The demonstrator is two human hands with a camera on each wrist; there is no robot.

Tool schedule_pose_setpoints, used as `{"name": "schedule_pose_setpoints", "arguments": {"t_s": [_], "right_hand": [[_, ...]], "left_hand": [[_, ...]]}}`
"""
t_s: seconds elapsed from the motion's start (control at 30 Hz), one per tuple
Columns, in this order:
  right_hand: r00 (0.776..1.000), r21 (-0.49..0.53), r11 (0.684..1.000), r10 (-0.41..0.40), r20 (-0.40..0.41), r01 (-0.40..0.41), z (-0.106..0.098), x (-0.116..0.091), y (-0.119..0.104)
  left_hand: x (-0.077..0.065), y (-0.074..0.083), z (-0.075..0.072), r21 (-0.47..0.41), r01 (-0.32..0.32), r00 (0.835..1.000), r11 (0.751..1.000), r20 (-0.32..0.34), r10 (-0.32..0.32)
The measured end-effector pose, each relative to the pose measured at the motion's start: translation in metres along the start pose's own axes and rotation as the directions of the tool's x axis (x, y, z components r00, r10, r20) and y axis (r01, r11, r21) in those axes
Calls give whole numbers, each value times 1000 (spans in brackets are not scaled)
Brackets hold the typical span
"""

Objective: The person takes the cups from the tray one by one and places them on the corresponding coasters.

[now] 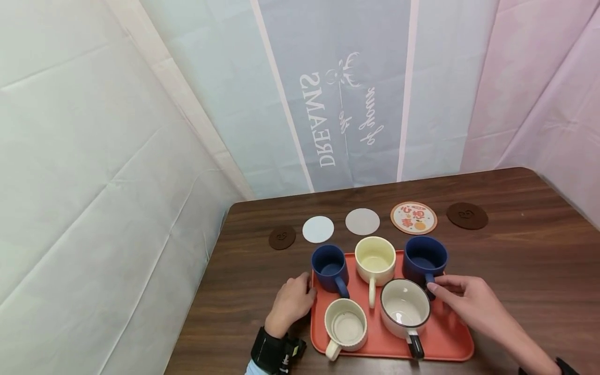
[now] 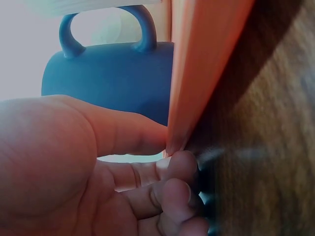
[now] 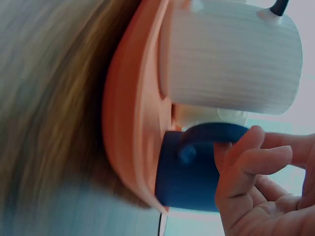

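Note:
A red tray [image 1: 365, 349] carries several mugs. My left hand [image 1: 291, 302] holds its left rim, thumb against the side and fingers curled by the edge in the left wrist view. Close beside that thumb is a blue mug [image 2: 108, 73]. At the tray's back right stands another blue mug [image 1: 424, 255]; my right hand [image 1: 471, 302] pinches its handle [image 3: 211, 132] between thumb and fingers. A pale yellow mug [image 1: 375, 255] sits between the two blue ones. Nearer me are a cream mug [image 1: 347, 323] and a white mug with black rim and handle [image 1: 404, 304].
Behind the tray, a row of coasters lies on the wooden table [image 1: 234, 291]: a small brown one [image 1: 282, 237], two white ones [image 1: 318, 229], a printed one [image 1: 414, 217] and a larger brown one [image 1: 467, 215]. Fabric curtains [image 1: 347, 104] hang around the table's back and left.

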State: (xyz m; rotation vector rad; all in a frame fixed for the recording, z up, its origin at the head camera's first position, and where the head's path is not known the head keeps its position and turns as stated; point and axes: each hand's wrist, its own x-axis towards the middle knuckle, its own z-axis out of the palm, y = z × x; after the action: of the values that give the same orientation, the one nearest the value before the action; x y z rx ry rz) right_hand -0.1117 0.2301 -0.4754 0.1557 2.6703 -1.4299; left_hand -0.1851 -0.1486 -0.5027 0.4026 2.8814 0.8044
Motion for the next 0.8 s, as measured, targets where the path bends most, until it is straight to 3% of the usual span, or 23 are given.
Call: {"name": "schedule_pose_setpoints", "arguments": {"t_s": [0.37,0.67,0.8], "right_hand": [[986,210,966,131,103,-150,-6,-5,4],[990,334,934,105,90,-130,1,-6,5],[996,370,925,81,41,-91,6,-7,5]], "left_hand": [[0,0,2,-5,-23,1000,1000,-10,23],[-1,0,-2,12,-57,998,998,-34,58],[-1,0,-1,12,-54,998,998,-28,54]]}}
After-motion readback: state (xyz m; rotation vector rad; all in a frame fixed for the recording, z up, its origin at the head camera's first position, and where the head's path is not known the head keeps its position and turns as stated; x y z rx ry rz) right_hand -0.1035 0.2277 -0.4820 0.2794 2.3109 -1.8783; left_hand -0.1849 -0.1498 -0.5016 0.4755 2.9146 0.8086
